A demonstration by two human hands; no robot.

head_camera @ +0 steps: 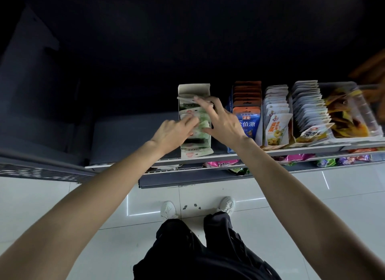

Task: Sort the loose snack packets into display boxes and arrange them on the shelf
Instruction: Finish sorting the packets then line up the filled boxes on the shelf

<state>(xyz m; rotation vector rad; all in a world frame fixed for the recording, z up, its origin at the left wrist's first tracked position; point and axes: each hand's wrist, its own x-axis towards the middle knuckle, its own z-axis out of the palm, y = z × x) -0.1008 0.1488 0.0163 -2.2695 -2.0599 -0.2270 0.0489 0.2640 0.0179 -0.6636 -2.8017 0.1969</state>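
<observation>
Hands working in cardboard box (194,89) on shelf (291,151): left hand (174,133) pinching green packets (195,152), right hand (220,119) resting spread-fingered, gripping nothing, over them.

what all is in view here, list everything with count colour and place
green packets: several, pale green, in the leftmost box
display box: one, beige card, left on shelf
blue packets: one row, blue and orange, right of it
white packets: two rows, white and yellow, further right
clear bin: one, yellow packets inside, far right
shelf: one, grey, white front edge
lower shelf packets: several, pink, purple, green
floor: white tiles
shoes: two, white
left hand: on green packets
right hand: fingers spread over green packets
</observation>
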